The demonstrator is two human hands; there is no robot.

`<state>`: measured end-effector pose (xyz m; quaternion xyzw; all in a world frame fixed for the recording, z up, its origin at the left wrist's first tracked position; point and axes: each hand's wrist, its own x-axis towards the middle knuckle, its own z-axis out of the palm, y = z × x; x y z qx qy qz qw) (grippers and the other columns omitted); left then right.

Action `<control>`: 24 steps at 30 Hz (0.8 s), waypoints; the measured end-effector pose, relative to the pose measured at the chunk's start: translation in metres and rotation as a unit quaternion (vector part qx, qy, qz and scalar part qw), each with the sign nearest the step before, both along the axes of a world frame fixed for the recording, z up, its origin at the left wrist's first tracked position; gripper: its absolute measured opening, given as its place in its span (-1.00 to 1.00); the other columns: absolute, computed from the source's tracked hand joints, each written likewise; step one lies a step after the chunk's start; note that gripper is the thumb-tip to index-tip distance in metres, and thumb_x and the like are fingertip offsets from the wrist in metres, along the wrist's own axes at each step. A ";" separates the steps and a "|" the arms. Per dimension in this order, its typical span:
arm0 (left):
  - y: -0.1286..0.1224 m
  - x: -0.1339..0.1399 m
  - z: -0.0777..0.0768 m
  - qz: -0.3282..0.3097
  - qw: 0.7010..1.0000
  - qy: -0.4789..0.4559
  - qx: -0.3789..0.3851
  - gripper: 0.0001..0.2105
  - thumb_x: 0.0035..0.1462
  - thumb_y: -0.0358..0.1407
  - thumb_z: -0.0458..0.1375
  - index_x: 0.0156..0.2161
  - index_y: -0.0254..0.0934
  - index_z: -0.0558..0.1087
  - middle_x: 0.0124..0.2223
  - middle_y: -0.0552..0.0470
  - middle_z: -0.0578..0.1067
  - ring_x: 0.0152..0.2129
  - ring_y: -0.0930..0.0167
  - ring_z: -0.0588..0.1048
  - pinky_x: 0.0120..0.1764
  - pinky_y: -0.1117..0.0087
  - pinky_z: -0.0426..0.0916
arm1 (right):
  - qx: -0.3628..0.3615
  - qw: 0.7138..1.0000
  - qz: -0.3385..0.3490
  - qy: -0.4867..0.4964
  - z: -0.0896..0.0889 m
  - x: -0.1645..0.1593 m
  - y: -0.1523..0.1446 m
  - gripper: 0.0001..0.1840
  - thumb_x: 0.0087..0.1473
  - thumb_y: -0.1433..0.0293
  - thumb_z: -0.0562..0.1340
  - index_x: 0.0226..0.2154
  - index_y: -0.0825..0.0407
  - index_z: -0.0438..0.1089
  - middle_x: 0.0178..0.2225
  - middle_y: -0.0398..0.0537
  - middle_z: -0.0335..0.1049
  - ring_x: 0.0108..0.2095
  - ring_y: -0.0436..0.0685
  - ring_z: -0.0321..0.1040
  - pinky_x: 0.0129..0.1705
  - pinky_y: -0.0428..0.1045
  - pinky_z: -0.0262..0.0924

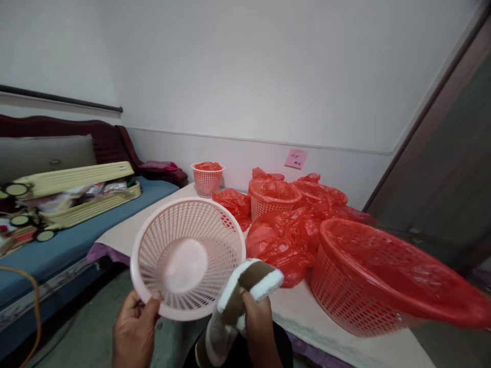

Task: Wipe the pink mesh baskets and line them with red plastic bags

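My left hand [136,324] pinches the near rim of a round pale pink plastic basket [187,301], thumb over the edge. The basket is tilted toward me, and its slatted inside and solid base show with nothing in them. In my right hand [258,317] is a bunched, striped fluffy cloth [232,301] in white, brown and grey. My fingers are closed round it just right of the basket's rim, and its lower end hangs toward my lap. Whether the cloth touches the basket I cannot tell.
Red plastic bags [284,240] and a bag-lined red basket [356,286] crowd the table [299,312] on the right. Farther back stand a small pink basket [207,181] and another lined basket [268,202]. An open yellow suitcase [92,207] lies on the blue bed [157,189] at left.
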<state>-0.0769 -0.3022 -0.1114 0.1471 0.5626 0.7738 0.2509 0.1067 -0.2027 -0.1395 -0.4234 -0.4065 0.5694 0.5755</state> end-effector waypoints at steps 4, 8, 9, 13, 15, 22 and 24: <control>-0.001 0.005 0.002 0.004 0.999 0.040 -0.022 -0.56 -0.18 -0.06 0.38 -0.20 -0.21 0.44 -0.40 0.17 0.51 -0.43 0.45 0.45 -0.35 0.53 0.35 | 0.072 0.988 -0.038 -0.130 0.006 0.005 -0.009 -0.52 -0.08 0.35 0.19 -0.05 0.11 0.38 -0.08 0.10 0.47 0.01 0.29 0.37 0.09 0.13 0.22; 0.000 0.020 0.005 -0.015 0.996 0.082 -0.027 -0.56 -0.19 -0.03 0.37 -0.23 -0.24 0.46 -0.37 0.10 0.53 -0.38 0.40 0.46 -0.28 0.47 0.36 | 0.218 0.938 0.015 -0.271 0.018 0.000 -0.029 -0.55 -0.13 0.48 0.15 -0.10 0.04 0.39 -0.09 0.08 0.41 0.00 0.27 0.31 0.12 0.19 0.15; 0.000 0.025 0.006 -0.031 0.994 0.100 -0.027 -0.59 -0.18 -0.01 0.36 -0.28 -0.25 0.47 -0.40 0.10 0.52 -0.41 0.41 0.45 -0.31 0.48 0.35 | 0.253 0.919 0.062 -0.297 0.021 -0.004 -0.035 -0.58 -0.14 0.50 0.14 -0.15 0.02 0.41 -0.15 0.06 0.42 -0.06 0.27 0.32 0.06 0.20 0.18; -0.003 0.041 0.011 -0.063 0.985 0.161 -0.021 -0.67 -0.06 0.01 0.29 -0.45 -0.24 0.44 -0.51 0.14 0.41 -0.53 0.48 0.33 -0.43 0.56 0.26 | 0.239 0.910 0.206 -0.271 0.035 -0.020 -0.056 -0.62 -0.06 0.44 0.20 -0.13 -0.06 0.46 -0.14 0.02 0.46 -0.10 0.25 0.35 -0.03 0.11 0.24; -0.005 0.040 0.011 -0.089 0.981 0.172 -0.008 -0.70 0.00 -0.02 0.26 -0.46 -0.23 0.44 -0.50 0.13 0.39 -0.52 0.48 0.31 -0.42 0.57 0.24 | 0.171 0.938 0.219 -0.207 0.046 -0.023 -0.060 -0.55 0.02 0.40 0.21 0.01 -0.11 0.41 0.01 -0.03 0.42 0.00 0.20 0.33 0.03 0.03 0.22; -0.014 0.029 -0.001 -0.148 0.981 0.125 0.014 -0.72 0.00 -0.06 0.26 -0.47 -0.24 0.42 -0.50 0.11 0.37 -0.53 0.46 0.29 -0.44 0.54 0.23 | 0.273 0.840 0.363 -0.298 0.053 -0.029 -0.026 -0.63 -0.02 0.51 0.13 -0.20 -0.11 0.51 -0.17 -0.12 0.51 -0.13 0.12 0.41 -0.04 -0.03 0.23; -0.015 0.035 0.001 -0.143 0.984 0.105 0.017 -0.73 0.02 -0.07 0.26 -0.46 -0.23 0.41 -0.49 0.12 0.36 -0.51 0.47 0.28 -0.43 0.54 0.22 | 0.259 0.802 0.366 -0.394 0.033 -0.034 -0.010 -0.76 -0.14 0.50 0.23 -0.37 -0.08 0.53 -0.29 -0.12 0.53 -0.25 0.12 0.43 -0.14 -0.04 0.25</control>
